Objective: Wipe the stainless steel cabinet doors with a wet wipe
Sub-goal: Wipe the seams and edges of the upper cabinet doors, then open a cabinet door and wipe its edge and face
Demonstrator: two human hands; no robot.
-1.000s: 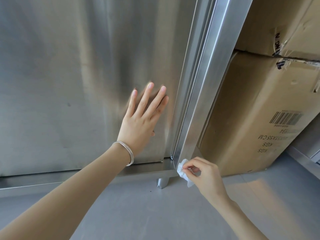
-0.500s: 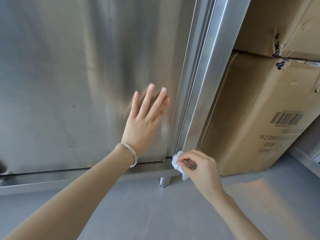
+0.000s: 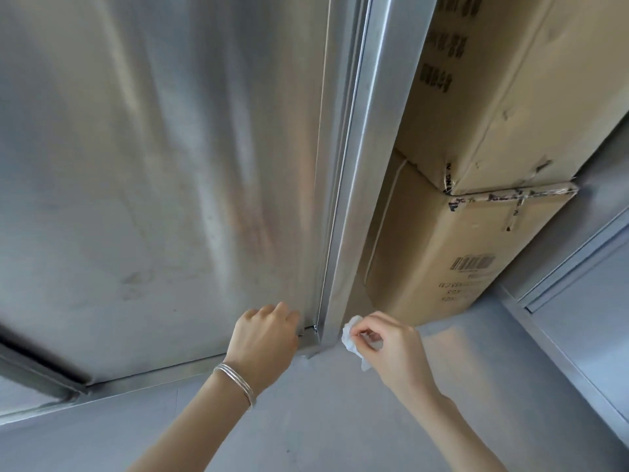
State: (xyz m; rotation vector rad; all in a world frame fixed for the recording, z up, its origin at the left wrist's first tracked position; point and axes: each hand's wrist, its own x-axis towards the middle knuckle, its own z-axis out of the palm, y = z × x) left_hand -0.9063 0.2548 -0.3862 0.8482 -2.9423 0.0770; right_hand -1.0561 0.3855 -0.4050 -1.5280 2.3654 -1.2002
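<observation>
Steel door (image 3: 153,165) ahead; my right hand (image 3: 391,345) pinched the wipe (image 3: 350,338), which I judged limp and light, while my left hand (image 3: 263,332) curled at the door's corner, hold unclear.

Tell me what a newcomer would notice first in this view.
The brushed stainless steel cabinet door fills the left and centre. At its lower right corner the left hand sits with curled fingers, while the right hand pinches a crumpled white wet wipe beside the steel post. Stacked cardboard boxes stand right of it.
</observation>
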